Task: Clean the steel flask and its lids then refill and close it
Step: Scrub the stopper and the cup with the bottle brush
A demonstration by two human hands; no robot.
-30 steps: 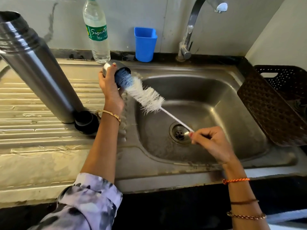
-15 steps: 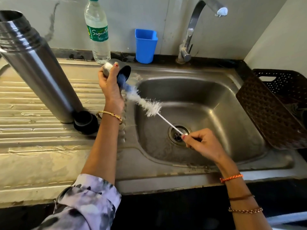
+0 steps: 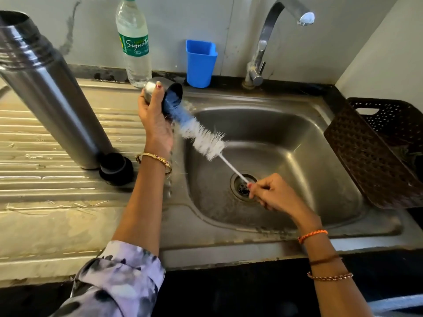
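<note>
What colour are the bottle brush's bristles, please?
Blue at the tip, white below, on the bottle brush; head view.

The sink [image 3: 286,138] basin lies open on its right half and near side, while the bottle brush [image 3: 201,136] slants across its far-left part from the steel cap [image 3: 160,92] to the right hand [image 3: 274,193] over the drain. On the left surface [image 3: 45,220] the tall steel flask [image 3: 50,92] and black lid [image 3: 116,168] stand touching, with bare ribbed room nearer. Along the far edge the water bottle [image 3: 135,42], blue cup [image 3: 200,62] and tap [image 3: 270,37] stand, and a brown basket [image 3: 370,152] blocks the right.
</note>
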